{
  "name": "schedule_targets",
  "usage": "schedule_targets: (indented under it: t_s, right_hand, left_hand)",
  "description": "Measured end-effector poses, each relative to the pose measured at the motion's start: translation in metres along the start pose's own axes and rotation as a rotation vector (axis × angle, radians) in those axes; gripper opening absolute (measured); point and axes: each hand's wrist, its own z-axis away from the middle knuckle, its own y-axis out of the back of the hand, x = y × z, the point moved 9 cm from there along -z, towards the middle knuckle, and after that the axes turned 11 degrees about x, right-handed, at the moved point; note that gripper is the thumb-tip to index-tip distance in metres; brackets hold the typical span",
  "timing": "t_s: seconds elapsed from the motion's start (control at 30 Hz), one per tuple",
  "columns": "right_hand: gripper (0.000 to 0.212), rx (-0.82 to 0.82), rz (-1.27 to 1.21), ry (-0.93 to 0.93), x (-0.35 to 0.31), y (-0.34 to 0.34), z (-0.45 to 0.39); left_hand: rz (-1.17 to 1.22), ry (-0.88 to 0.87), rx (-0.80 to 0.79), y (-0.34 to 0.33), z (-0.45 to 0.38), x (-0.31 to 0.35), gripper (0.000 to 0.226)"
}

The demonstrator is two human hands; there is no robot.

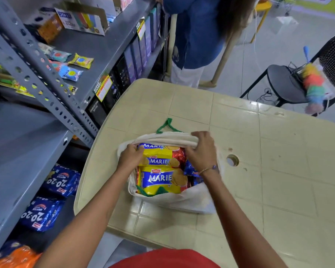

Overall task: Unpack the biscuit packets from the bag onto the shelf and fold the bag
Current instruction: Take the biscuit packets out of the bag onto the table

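Right now a white cloth bag (191,202) lies open on the cream plastic table (278,190), a little below the centre of the frame, near the table's left edge. Its green handle (168,125) sticks out flat on the tabletop beyond the far rim. Inside, yellow-and-blue Marie biscuit packets (159,178) are stacked to the top of the opening, with a red packet (179,156) and a blue packet (190,169) tucked in at their right.

The left hand (130,156) is at the bag's left rim, fingers curled together around the edge of the uppermost Marie packet, thumb on top of it. The right hand (201,149) is at the far right of the opening, fingers bunched and closed over a gathered fold of the bag's cloth; a thin bracelet sits on that wrist.

Along the left of the frame runs a grey metal shelf (97,45). Its lower tier, at lower left, holds blue 20-20 biscuit packets (61,182), and an orange packet (14,256) shows in the bottom left corner. Small bright sachets (81,60) lie on the upper tier.

At upper centre a second person (197,35) in a blue top stands by the table's far end. At upper right, a black chair (286,84) carries a rainbow-coloured duster (313,88).
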Motion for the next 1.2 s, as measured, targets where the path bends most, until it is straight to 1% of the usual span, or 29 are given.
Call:
schedule_targets:
  t_s: [0.03,0.07,0.1,0.13,0.17,0.23,0.3,0.37,0.4,0.47,0.5,0.53,0.6,0.67,0.73,0.8,0.83,0.87,0.93,1.03,1.13,1.2]
  right_hand:
    - [0.02,-0.026,-0.031,0.005,-0.013,-0.007,0.014]
    - [0.014,-0.116,0.009,-0.014,-0.022,-0.021,0.027]
    - [0.014,-0.217,0.063,-0.05,-0.025,-0.036,0.038]
    - [0.016,-0.267,0.109,-0.093,-0.025,-0.047,0.043]
    - [0.023,-0.269,0.137,-0.129,-0.025,-0.052,0.044]
    - [0.04,-0.273,0.196,-0.198,-0.025,-0.058,0.047]
    - [0.049,-0.3,0.195,-0.309,-0.021,-0.058,0.05]
    - [0.05,-0.315,0.131,-0.431,-0.015,-0.057,0.05]
    - [0.05,-0.326,0.11,-0.457,-0.014,-0.054,0.05]
    - [0.045,-0.359,0.036,-0.455,-0.017,-0.052,0.048]
    - [0.041,-0.37,0.014,-0.424,-0.021,-0.05,0.05]
    - [0.038,-0.361,0.042,-0.363,-0.024,-0.048,0.049]
    - [0.033,-0.269,0.12,-0.315,-0.025,-0.036,0.048]
    - [0.037,-0.172,0.145,-0.301,-0.025,-0.027,0.052]
    - [0.049,-0.117,0.083,-0.404,-0.02,-0.019,0.067]
    - [0.05,-0.003,-0.083,-0.49,-0.011,-0.007,0.075]
    - [0.049,0.006,-0.139,-0.509,-0.009,-0.001,0.079]
    - [0.049,0.003,-0.155,-0.519,-0.005,0.006,0.083]
    - [0.055,0.059,-0.175,-0.56,0.009,0.028,0.091]
    - [0.057,0.133,-0.165,-0.592,0.03,0.064,0.103]
    - [0.048,0.117,-0.2,-0.597,0.053,0.094,0.11]
    - [0.031,0.049,-0.372,-0.633,0.072,0.107,0.116]
  left_hand:
    - [0.032,0.038,-0.012,0.001,-0.002,-0.004,0.051]
    - [0.093,0.088,-0.036,0.001,-0.002,-0.008,0.055]
    - [0.173,0.141,-0.067,0.0,-0.002,-0.012,0.061]
    - [0.241,0.188,-0.099,-0.001,0.0,-0.014,0.066]
    - [0.282,0.214,-0.132,-0.005,0.001,-0.013,0.068]
    - [0.31,0.201,-0.183,-0.004,0.006,-0.01,0.058]
    - [0.334,0.2,-0.198,0.001,0.009,-0.006,0.054]
    - [0.354,0.211,-0.206,0.006,0.01,-0.002,0.058]
    - [0.353,0.205,-0.207,0.009,0.011,0.0,0.059]
    - [0.341,0.18,-0.209,0.014,0.013,0.006,0.061]
    - [0.343,0.172,-0.211,0.015,0.015,0.008,0.061]
    - [0.354,0.175,-0.214,0.019,0.017,0.008,0.06]
    - [0.404,0.223,-0.246,0.021,0.023,0.004,0.056]
    - [0.439,0.274,-0.294,0.024,0.032,0.001,0.042]
    - [0.433,0.278,-0.351,0.031,0.046,-0.001,0.027]
    - [0.402,0.235,-0.404,0.041,0.062,0.001,0.021]
    - [0.385,0.205,-0.435,0.045,0.071,0.002,0.02]
    - [0.37,0.174,-0.47,0.047,0.081,0.004,0.019]
    - [0.346,0.114,-0.549,0.047,0.103,0.012,0.021]
    - [0.322,0.043,-0.633,0.041,0.131,0.029,0.035]
    - [0.284,-0.064,-0.668,0.029,0.153,0.055,0.041]
    - [0.265,-0.144,-0.667,0.018,0.165,0.073,0.04]
